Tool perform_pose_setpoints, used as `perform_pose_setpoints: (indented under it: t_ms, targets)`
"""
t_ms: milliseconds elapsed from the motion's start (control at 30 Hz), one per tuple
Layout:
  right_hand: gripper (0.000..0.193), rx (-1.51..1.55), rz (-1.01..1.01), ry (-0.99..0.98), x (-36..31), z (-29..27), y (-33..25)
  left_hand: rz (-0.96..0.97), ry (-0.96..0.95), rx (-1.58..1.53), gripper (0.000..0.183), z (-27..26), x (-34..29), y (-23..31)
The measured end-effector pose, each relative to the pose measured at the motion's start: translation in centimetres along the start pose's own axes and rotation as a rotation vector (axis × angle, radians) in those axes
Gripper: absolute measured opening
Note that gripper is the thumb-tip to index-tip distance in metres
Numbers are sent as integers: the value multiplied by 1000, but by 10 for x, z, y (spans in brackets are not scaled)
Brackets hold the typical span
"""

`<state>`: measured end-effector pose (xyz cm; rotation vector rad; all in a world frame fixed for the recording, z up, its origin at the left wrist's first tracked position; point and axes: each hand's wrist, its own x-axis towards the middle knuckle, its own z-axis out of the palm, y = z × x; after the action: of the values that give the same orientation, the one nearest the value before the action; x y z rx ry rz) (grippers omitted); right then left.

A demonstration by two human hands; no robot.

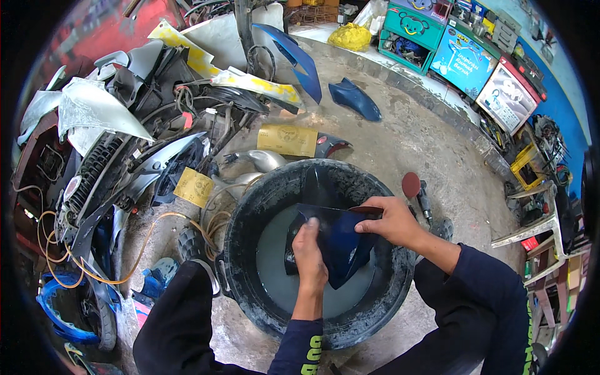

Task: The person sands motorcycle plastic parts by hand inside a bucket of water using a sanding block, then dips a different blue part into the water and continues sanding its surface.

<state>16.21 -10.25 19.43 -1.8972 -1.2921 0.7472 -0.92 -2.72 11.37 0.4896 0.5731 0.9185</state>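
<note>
A glossy dark blue body panel [340, 250] is held tilted over a big round black tub [240, 300] with cloudy grey water [275, 275] in it. My left hand [308, 259] is closed on the panel's near left side, thumb on top and fingers hidden beneath. With my right hand [395, 222] I pinch a reddish-brown piece of sandpaper [367, 210] at the panel's upper right edge. How far the sandpaper touches the panel cannot be made out. Another dark curved piece [317, 181] leans inside the tub's far wall.
Motorcycle parts [103, 112] pile up on the left, with an orange hose [150, 240] running to the tub. Yellow-brown printed sheets [286, 140] lie beyond it. A sander with a red disc [410, 185] stands to the right. Blue fairings [355, 100] rest farther off.
</note>
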Motion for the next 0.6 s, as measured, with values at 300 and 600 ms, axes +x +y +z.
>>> perform_pose_setpoints:
  t_ms: [300, 600]
  targets:
    - [39, 63, 14, 19, 5, -2, 9, 13, -60, -28, 16, -1, 0, -5]
    - [40, 15, -5, 11, 2, -2, 0, 39, -50, 81, 15, 5, -3, -1]
